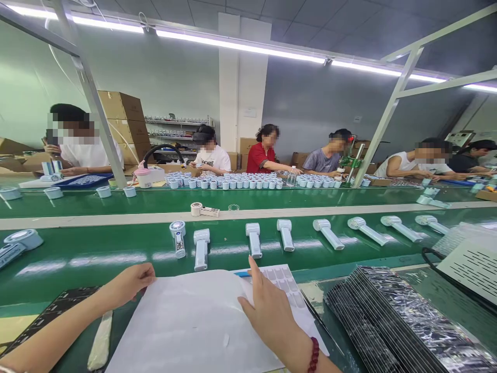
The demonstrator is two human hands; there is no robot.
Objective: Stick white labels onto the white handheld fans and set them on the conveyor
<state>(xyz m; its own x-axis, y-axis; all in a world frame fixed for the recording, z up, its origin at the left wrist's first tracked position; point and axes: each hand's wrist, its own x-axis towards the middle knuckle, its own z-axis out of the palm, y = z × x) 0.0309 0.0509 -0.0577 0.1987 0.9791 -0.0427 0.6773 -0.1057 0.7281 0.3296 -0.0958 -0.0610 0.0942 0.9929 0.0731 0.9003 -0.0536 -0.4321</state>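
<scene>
Left hand [130,284] at about nine o'clock of the large white sheet [194,326], fingers bent, tips on the sheet's upper-left corner; pinching or merely pressing, impossible to tell. Right hand [267,311] at about three o'clock of the same sheet, open and laid flat, index finger stretched toward twelve o'clock, palm down across the sheet's right edge. Red bead bracelet [313,355] on that wrist.

White sheet flat on the green bench directly below the head camera, partly covering a label sheet [285,282] whose grid of small pale rectangles shows at one o'clock of the right hand. Visible rows of that grid seemingly full, so little or nothing peeled from the exposed part; the rest hidden under the white sheet and the hand. Short blue object [243,274] just beside the index fingertip, too small to name.

At twelve o'clock, on the near conveyor belt [97,259], a row of white handheld fans [201,248] lying well apart from both hands, untouched; any labels on them too small to make out. By the look of it, work at an early point: sheet being positioned, fans not yet handled.

At four o'clock, a fanned stack of glossy black strips [392,316]. At eight o'clock, a black perforated sheet [58,305] and a pale strip [101,342] beneath the left forearm. Across the far belt, several co-workers seated behind rows of small white cups [233,181].
</scene>
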